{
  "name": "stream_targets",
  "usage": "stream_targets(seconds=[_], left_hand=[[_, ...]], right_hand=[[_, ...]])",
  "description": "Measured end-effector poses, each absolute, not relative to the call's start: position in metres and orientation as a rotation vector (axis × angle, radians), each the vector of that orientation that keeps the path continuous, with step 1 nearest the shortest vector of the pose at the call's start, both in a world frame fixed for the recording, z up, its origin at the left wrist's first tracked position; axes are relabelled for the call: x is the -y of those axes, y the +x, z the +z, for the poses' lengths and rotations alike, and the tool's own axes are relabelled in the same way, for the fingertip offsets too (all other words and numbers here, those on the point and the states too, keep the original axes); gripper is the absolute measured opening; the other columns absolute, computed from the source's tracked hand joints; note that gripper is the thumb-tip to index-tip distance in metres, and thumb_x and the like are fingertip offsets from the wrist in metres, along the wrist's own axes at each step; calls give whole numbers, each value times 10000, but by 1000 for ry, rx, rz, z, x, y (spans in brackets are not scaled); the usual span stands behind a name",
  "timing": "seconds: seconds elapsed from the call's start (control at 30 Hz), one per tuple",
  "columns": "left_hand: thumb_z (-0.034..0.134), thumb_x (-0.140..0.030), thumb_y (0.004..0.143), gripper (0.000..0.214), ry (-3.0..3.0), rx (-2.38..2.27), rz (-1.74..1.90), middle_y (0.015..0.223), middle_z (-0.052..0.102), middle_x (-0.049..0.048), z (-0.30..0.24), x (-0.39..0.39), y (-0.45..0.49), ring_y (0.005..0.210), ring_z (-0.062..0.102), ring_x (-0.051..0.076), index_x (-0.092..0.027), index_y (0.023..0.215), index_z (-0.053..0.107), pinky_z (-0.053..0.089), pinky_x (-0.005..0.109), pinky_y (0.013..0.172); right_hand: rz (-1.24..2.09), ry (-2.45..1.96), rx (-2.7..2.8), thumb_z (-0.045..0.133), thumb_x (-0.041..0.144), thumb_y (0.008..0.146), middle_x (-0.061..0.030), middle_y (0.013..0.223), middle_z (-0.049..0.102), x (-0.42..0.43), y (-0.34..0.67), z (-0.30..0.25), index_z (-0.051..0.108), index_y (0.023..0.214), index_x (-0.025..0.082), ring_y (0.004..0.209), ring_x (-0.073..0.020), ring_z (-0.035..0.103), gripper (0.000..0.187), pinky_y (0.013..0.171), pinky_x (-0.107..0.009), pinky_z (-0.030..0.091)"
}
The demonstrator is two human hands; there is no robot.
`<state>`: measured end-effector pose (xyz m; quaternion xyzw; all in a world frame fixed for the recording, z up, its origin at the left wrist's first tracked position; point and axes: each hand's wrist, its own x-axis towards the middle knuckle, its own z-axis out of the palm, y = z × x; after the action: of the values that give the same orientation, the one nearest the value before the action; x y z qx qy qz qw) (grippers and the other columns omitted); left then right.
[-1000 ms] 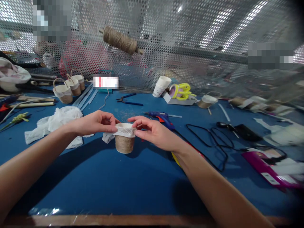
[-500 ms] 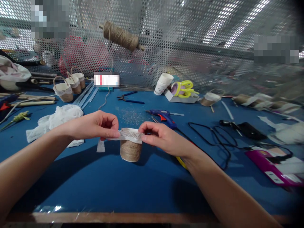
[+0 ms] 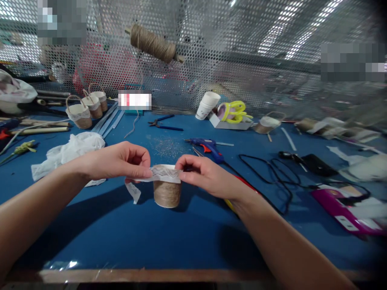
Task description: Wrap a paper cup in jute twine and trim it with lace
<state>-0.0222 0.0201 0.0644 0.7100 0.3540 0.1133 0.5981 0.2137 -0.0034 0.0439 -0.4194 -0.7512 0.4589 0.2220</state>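
A small cup wrapped in brown twine stands upright on the blue table between my hands. Across the near side of its rim runs a white lace ribbon. My left hand pinches the ribbon just left of the cup, and the loose end hangs below those fingers. At the rim's right side, my right hand is closed with thumb and finger on the ribbon and cup edge. The fingers of that hand hide the ribbon's right part.
Behind the cup lies a blue glue gun with its black cord looping right. Blue-handled pliers are farther back. White lace is heaped at left, near several twine baskets. Paper cups stand at the mesh wall.
The ribbon's loose end under my left hand has swung to the right. Both hands keep nearly the same place and grip; the view has shifted slightly.
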Motion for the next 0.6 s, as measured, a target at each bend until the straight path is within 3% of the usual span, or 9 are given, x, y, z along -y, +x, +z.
stream_targets(seconds=[0.6], left_hand=[[633,-306,743,207,1628,-721,142,542,492,-64,49,-30,-25,492,405,51,-145,655,538,293,175,467]], right_hand=[[1368,-1127,2022,532,265,756,27,681,487,4,214,42,528,773,172,595,-94,420,94,558,-239,344]])
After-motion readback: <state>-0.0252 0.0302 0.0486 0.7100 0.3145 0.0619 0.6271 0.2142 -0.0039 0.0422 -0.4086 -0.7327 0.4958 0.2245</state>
